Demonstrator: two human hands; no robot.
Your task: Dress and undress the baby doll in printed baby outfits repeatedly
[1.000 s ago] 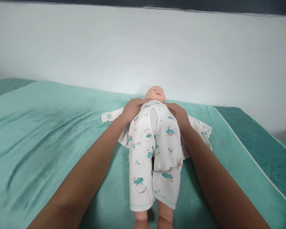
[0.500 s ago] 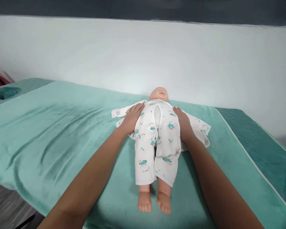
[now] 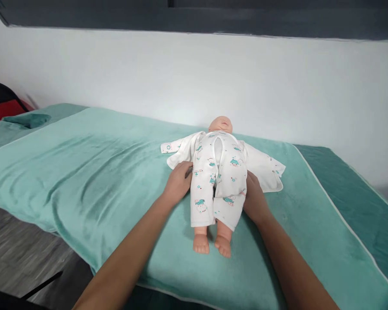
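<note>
A baby doll (image 3: 220, 124) lies on its back, head toward the wall and bare feet toward me. White printed baby trousers (image 3: 228, 181) reach up to its chest. Under them a white baby shirt (image 3: 260, 165) is spread out to both sides, sleeves outward. My left hand (image 3: 178, 183) is at the trousers' left side by the thigh, its fingers bent and closed at the edge of the cloth. Against the opposite side rests my right hand (image 3: 255, 196); its fingertips are hidden behind the trouser leg and the doll.
A light green blanket (image 3: 116, 172) with folds on the left covers the bed. Darker green cloth (image 3: 349, 181) shows at the right. A white wall (image 3: 132, 73) stands behind, and a red and black object (image 3: 3, 103) is at the far left.
Both hands have slid down from the doll's chest sides to its thighs. My left fingers, flat before, are now bent. The view has shifted slightly.
</note>
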